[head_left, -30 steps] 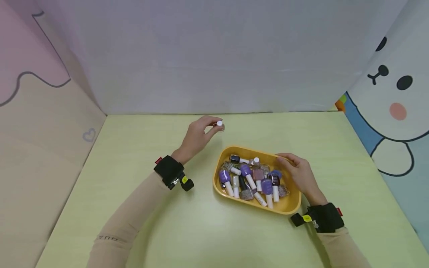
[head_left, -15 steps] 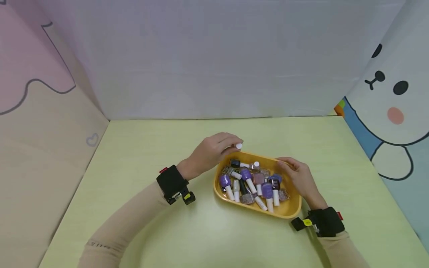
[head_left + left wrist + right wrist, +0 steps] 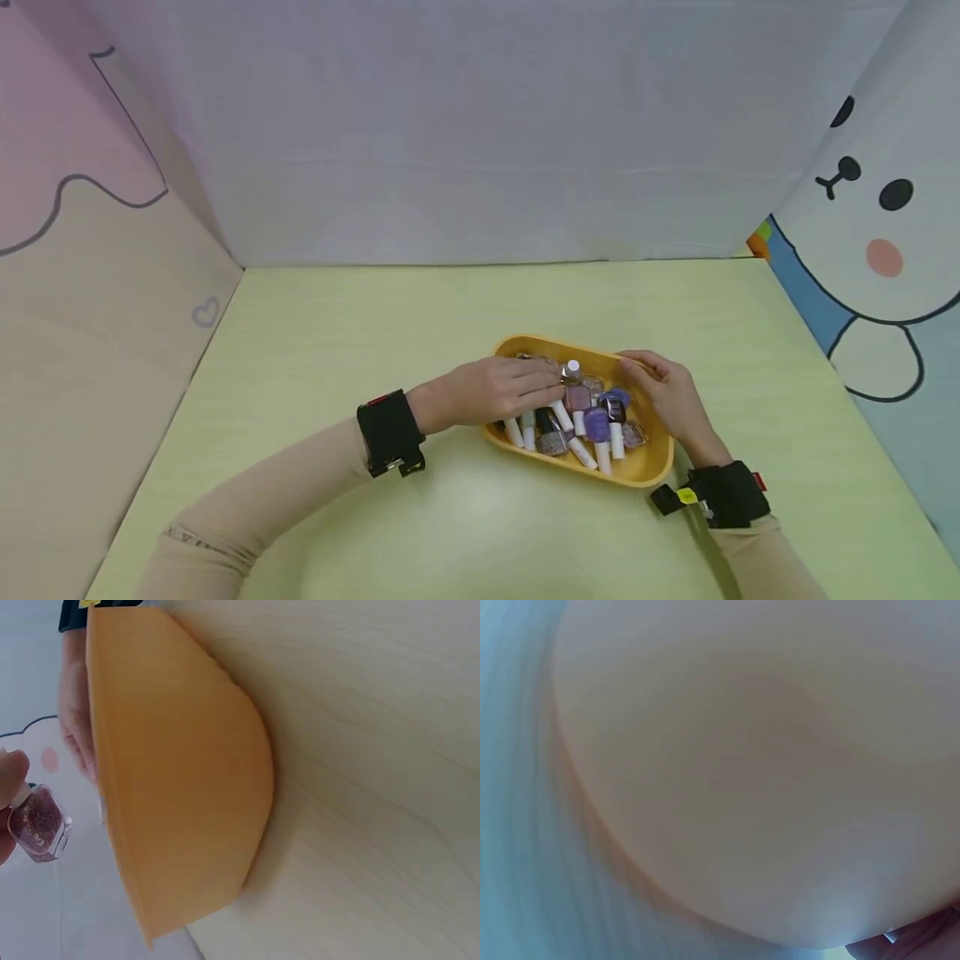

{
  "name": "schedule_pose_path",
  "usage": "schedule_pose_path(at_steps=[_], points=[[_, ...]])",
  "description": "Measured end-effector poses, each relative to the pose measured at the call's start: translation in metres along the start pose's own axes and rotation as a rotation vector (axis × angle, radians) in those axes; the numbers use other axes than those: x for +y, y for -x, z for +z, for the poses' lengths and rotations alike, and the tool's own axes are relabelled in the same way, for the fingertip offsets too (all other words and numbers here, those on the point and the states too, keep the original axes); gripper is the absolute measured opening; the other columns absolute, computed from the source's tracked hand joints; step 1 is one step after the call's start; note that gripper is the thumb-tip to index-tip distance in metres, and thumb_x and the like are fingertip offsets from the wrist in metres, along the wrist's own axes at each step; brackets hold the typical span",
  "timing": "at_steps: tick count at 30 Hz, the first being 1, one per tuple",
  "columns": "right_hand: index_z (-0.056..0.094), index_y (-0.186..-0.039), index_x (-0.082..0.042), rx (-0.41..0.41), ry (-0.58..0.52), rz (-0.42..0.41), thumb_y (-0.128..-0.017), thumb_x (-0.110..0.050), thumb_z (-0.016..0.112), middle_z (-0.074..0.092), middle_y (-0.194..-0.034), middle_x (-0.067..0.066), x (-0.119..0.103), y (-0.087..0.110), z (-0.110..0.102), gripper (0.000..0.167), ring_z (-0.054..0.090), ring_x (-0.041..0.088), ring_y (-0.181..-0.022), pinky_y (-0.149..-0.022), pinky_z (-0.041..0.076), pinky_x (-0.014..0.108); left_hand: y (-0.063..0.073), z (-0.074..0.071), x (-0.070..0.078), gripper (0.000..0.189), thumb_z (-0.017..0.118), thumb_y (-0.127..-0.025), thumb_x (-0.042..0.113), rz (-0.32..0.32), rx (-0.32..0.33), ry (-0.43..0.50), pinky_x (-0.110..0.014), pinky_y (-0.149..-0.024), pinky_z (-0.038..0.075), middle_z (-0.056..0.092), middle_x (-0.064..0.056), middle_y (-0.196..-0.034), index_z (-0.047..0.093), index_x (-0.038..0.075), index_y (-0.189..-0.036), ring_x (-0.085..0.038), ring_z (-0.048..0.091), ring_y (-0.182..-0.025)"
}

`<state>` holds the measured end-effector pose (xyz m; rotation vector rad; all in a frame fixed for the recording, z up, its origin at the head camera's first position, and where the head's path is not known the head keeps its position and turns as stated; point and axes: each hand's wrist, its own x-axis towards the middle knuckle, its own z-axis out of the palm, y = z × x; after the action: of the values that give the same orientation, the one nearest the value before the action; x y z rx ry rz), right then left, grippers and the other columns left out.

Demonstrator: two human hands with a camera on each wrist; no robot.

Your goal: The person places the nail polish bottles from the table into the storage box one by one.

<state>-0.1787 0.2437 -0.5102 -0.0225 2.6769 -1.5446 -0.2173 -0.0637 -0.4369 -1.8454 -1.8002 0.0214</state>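
My left hand (image 3: 491,390) is over the left part of a yellow tray (image 3: 643,472) full of nail polish bottles (image 3: 597,425). In the left wrist view its fingertips pinch a small bottle of glittery mauve nail polish (image 3: 37,823) by the white cap, above the tray's rim. The head view hides that bottle behind the hand. At the tray's right end, my right hand (image 3: 670,400) grips the rim, thumb on the inside. The tray's blurred outer wall (image 3: 742,765) fills most of the right wrist view.
The tray stands on a pale yellow-green table (image 3: 375,325). A grey-white panel (image 3: 487,150) closes off the back. Printed panels stand on both sides, the right one with a cartoon face (image 3: 885,233). Inside the tray, bottles with purple, clear and dark polish lie jumbled.
My left hand has moved from behind the tray, rightward and toward me, to over its left part, carrying the nail polish bottle. The right hand has kept its grip on the rim.
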Motion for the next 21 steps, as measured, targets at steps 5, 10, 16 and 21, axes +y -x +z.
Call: schedule_pose_path(at_steps=[5,10,16,21], points=[[0.068,-0.131,-0.003,0.003,-0.003,-0.006,-0.109,-0.037,0.053,0.071,-0.126,0.018,-0.002,-0.001,0.0,0.043,0.059,-0.009,-0.103,-0.091,0.046,0.004,0.003,-0.001,0.01,0.028,0.063,-0.103,0.013,0.104,-0.133,-0.103,-0.027,-0.108,0.051,0.071,-0.001,-0.128,0.07,0.014,-0.13,-0.015,0.065,-0.123],[0.068,-0.131,-0.003,-0.003,0.001,-0.002,-0.109,-0.037,0.053,0.071,-0.126,0.017,-0.003,-0.002,-0.001,0.043,0.062,-0.001,-0.105,-0.09,0.047,0.005,0.004,-0.002,0.015,0.027,0.06,-0.106,0.017,0.174,-0.229,-0.148,-0.024,-0.105,0.052,0.07,0.004,-0.128,0.069,0.019,-0.131,-0.011,0.064,-0.122],[0.068,-0.132,-0.005,-0.007,0.003,0.012,-0.108,-0.04,0.053,0.071,-0.126,0.016,-0.001,-0.002,-0.001,0.045,0.062,0.001,-0.105,-0.09,0.047,0.007,0.001,-0.004,0.019,0.027,0.054,-0.108,0.015,0.288,-0.346,-0.156,-0.026,-0.107,0.052,0.069,0.005,-0.13,0.067,0.02,-0.131,-0.012,0.064,-0.122],[0.068,-0.131,-0.005,-0.002,-0.007,0.009,-0.108,-0.04,0.054,0.072,-0.125,0.016,0.0,-0.002,0.0,0.044,0.062,-0.005,-0.102,-0.089,0.049,0.007,0.0,-0.004,0.021,0.029,0.051,-0.109,0.012,0.372,-0.389,-0.207,-0.027,-0.11,0.05,0.069,0.003,-0.129,0.067,0.018,-0.132,-0.013,0.065,-0.122]])
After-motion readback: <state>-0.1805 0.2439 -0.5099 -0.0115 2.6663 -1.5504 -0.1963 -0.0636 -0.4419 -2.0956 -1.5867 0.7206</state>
